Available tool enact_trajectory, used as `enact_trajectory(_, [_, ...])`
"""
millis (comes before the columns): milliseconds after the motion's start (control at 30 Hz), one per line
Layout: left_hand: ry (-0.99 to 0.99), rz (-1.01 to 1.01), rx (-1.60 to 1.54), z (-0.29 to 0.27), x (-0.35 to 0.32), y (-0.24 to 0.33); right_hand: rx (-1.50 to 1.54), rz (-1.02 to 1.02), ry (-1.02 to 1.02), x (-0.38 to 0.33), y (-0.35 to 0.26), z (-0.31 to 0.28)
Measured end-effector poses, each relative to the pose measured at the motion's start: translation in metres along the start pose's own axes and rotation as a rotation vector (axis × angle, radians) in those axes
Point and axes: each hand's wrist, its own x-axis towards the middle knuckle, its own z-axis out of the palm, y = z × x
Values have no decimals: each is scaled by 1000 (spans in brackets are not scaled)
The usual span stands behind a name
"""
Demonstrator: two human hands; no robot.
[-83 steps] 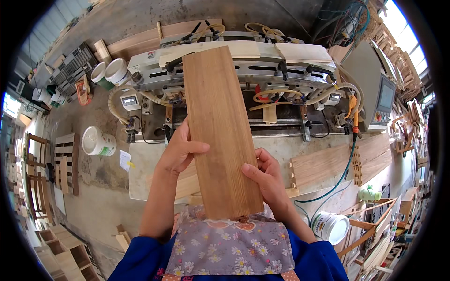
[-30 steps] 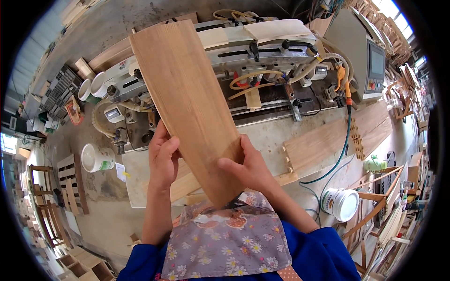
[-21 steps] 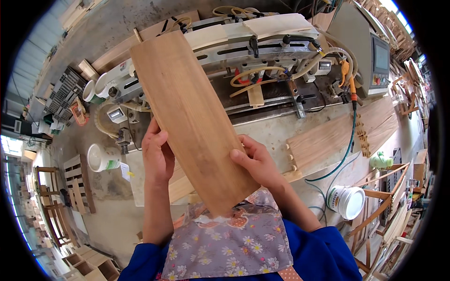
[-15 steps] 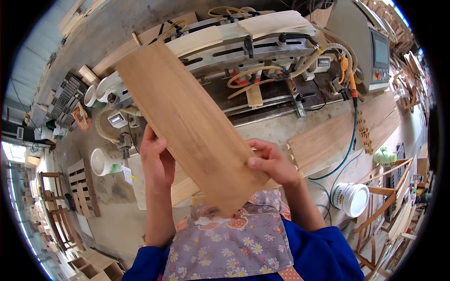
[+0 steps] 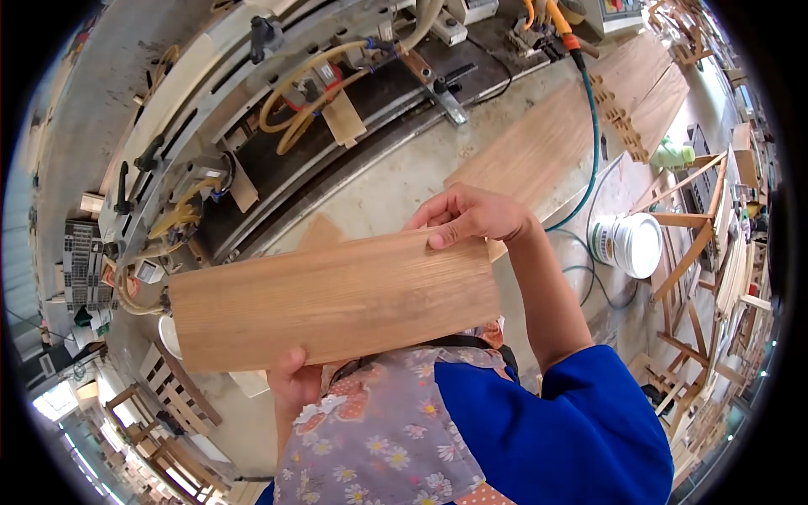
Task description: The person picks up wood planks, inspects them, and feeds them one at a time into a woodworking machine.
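Note:
A long wooden board (image 5: 337, 299) with brown grain lies crosswise in front of my body, held in both hands. My right hand (image 5: 471, 217) grips its far edge near the right end, thumb on the upper face and fingers behind. At the near edge, left of the middle, my left hand (image 5: 295, 379) holds the board with its thumb on top; its other fingers are hidden underneath. Beyond the board, a machine with a dark metal bed (image 5: 353, 126) carries yellow air hoses and black clamp levers.
More brown boards (image 5: 564, 126) lie on the bench at the right, with a strip of notched wood (image 5: 619, 118) on them. An orange air gun (image 5: 560, 21) trails a teal hose (image 5: 596, 143). A white bucket (image 5: 627, 244) and a wooden frame (image 5: 694, 227) stand at the right.
The board has swung from a steep slant to nearly level across my body. Both hands have kept hold of it. My view has turned toward the right end of the bench.

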Motion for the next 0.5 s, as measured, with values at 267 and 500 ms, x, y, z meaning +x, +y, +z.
enact_trajectory(267, [144, 183, 105, 13, -9, 0, 169, -32, 80, 12, 35, -5])
enact_trajectory(500, [189, 198, 52, 9, 1, 16, -754, -132, 267, 10, -10, 20])
